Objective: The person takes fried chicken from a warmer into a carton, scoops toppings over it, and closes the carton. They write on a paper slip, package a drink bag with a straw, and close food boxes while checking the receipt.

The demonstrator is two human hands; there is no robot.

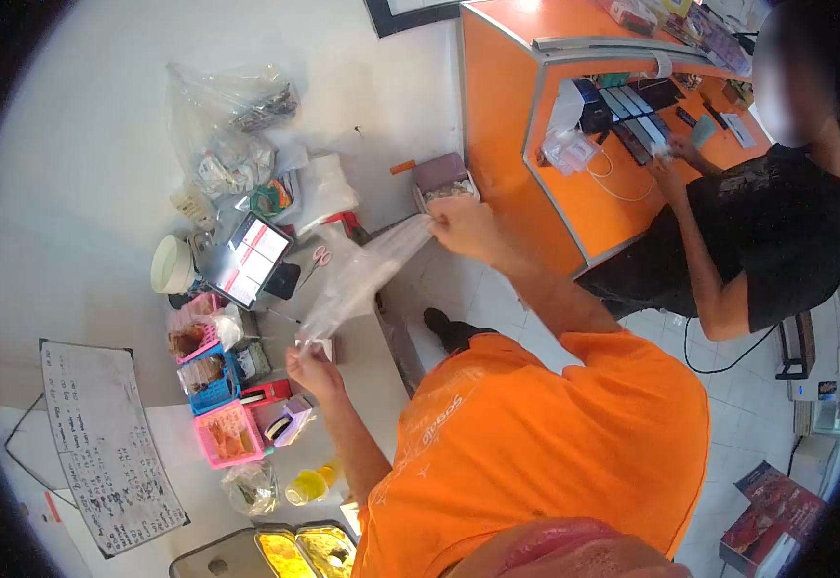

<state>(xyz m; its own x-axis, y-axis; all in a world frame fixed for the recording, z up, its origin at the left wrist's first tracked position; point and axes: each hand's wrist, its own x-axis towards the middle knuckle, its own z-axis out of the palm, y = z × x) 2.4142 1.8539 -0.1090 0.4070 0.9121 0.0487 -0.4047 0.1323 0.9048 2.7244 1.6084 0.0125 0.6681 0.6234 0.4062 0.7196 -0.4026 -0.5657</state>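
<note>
A clear plastic bag [367, 275] is stretched slantwise between my two hands, above the grey counter [373, 385]. My left hand [314, 371] pinches its lower end, close to the plastic baskets. Higher up and to the right, my right hand [463, 228] has its fingers closed on the other end, in front of a small purple-lidded box [444, 176]. Pink-handled scissors [320, 258] lie just behind the bag. A tablet [246, 260] with a lit screen stands beyond them.
Packets fill pink [210, 451] and blue baskets [227, 393] along the wall. Yellow food sits in metal trays [215, 559] near a yellow bottle [312, 484]. A whiteboard [111, 453] hangs left. Another person in black [747, 231] works at an orange desk [497, 125].
</note>
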